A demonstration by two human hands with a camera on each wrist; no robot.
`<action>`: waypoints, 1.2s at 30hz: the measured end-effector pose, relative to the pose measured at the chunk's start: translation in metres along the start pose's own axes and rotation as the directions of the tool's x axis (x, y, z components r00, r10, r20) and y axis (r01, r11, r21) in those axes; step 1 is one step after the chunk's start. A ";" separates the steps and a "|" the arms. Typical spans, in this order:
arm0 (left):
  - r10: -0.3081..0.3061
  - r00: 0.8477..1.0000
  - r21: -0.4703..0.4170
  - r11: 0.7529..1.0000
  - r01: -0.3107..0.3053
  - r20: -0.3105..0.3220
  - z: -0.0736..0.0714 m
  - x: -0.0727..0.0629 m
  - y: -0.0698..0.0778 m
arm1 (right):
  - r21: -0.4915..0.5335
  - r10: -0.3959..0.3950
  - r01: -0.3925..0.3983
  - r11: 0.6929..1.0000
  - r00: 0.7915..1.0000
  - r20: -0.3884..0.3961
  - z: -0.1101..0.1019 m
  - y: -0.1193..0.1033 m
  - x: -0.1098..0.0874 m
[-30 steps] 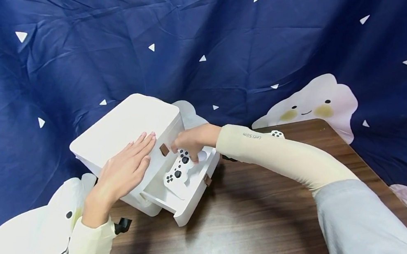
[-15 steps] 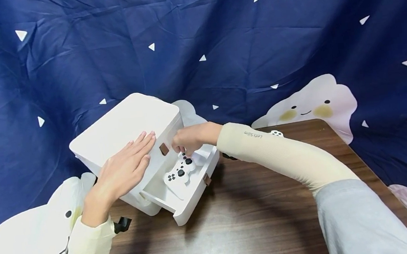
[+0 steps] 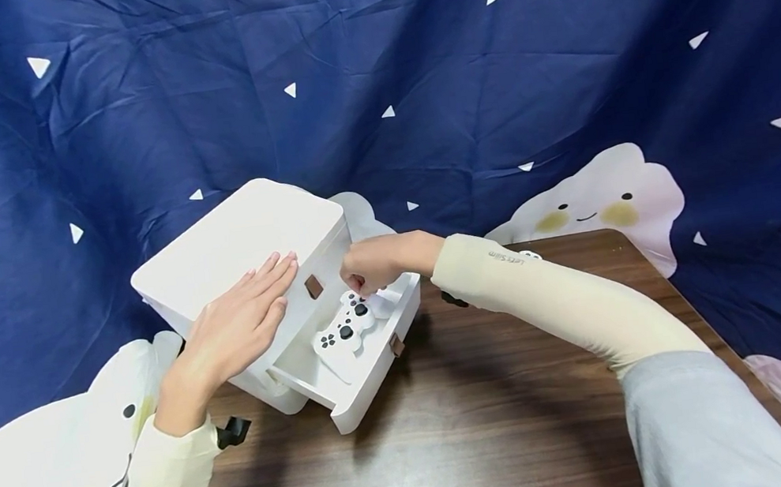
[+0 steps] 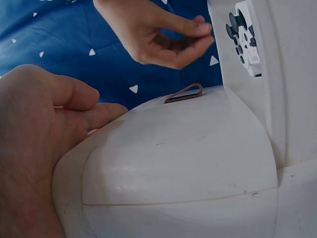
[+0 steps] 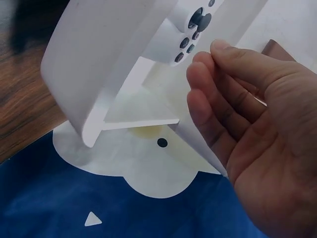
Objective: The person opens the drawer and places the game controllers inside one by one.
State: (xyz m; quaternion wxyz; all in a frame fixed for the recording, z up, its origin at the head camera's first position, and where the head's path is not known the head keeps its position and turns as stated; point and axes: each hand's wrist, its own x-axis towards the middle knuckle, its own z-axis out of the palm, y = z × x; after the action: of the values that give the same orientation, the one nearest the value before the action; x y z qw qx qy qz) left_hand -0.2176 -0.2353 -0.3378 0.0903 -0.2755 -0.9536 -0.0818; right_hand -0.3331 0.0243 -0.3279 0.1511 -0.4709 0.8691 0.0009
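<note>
Left hand (image 3: 237,332) is resting on the white cabinet (image 3: 240,239), fingers lying straight; the white controller (image 3: 342,329) is sitting in the open drawer (image 3: 374,386); right hand (image 3: 377,263) is hovering just above it, fingers loosely curling, free!

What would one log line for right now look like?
left hand: resting flat on white box | right hand: holding nothing, close to controller | controller: lying in drawer | drawer: open

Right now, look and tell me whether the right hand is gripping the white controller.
No: in the left wrist view, a visible gap separates the right hand from the white controller lying in the open drawer.
</note>
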 end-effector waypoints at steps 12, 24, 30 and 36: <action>0.007 1.000 -0.001 1.000 -0.007 0.006 -0.001 -0.001 0.003 | 0.011 0.001 0.000 1.000 0.996 -0.088 0.008 0.012 -0.036; 0.007 1.000 -0.004 1.000 -0.007 -0.004 -0.001 -0.001 0.004 | 0.074 0.001 0.011 0.997 0.986 -0.168 0.031 0.020 -0.073; 0.008 1.000 -0.002 1.000 -0.008 -0.025 0.000 -0.002 0.003 | 0.142 -0.012 0.049 0.989 0.968 -0.252 0.056 0.024 -0.083; 0.017 0.999 0.004 1.000 -0.017 -0.029 0.001 -0.001 0.003 | 0.237 0.013 0.069 0.969 0.945 -0.326 0.084 0.026 -0.087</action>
State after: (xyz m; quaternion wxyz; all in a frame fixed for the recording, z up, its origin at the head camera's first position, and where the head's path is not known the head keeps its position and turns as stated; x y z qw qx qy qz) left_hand -0.2154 -0.2335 -0.3391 0.1054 -0.2823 -0.9499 -0.0832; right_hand -0.2879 0.1220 -0.3890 0.0631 -0.4547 0.8686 -0.1864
